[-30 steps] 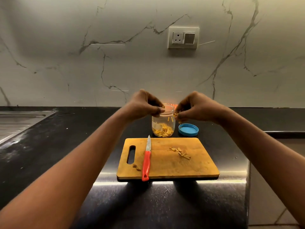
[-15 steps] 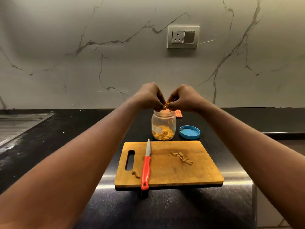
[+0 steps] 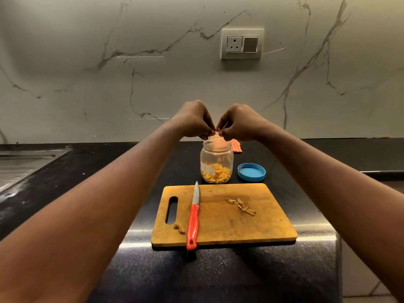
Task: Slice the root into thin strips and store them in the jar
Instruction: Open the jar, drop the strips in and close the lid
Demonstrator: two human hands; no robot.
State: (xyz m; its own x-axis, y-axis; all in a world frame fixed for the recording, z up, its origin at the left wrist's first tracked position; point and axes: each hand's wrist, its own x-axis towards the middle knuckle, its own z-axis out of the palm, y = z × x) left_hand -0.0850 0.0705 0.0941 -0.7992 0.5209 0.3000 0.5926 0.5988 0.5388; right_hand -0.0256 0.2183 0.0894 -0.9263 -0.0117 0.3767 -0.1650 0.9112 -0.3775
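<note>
A clear plastic jar (image 3: 216,158) stands open on the black counter just behind the wooden cutting board (image 3: 262,226), with orange root strips (image 3: 217,174) piled in its bottom. My left hand (image 3: 192,121) and my right hand (image 3: 240,123) hover right above the jar's mouth. Their fingers are curled and the fingertips meet, pinching a small pale bit of strip between them. Several more cut strips (image 3: 240,205) lie on the board's right half. A red-handled knife (image 3: 193,221) lies on the board's left half, blade pointing away.
The jar's blue lid (image 3: 251,172) lies upside down to the right of the jar. Two small root scraps (image 3: 179,228) sit near the board's handle slot. An orange checked cloth (image 3: 237,146) peeks out behind the jar. A steel sink drainer (image 3: 19,165) is far left.
Both hands have come together over the jar's mouth and risen slightly; the left hand let go of the jar rim it held a second ago. More strips now lie in the jar.
</note>
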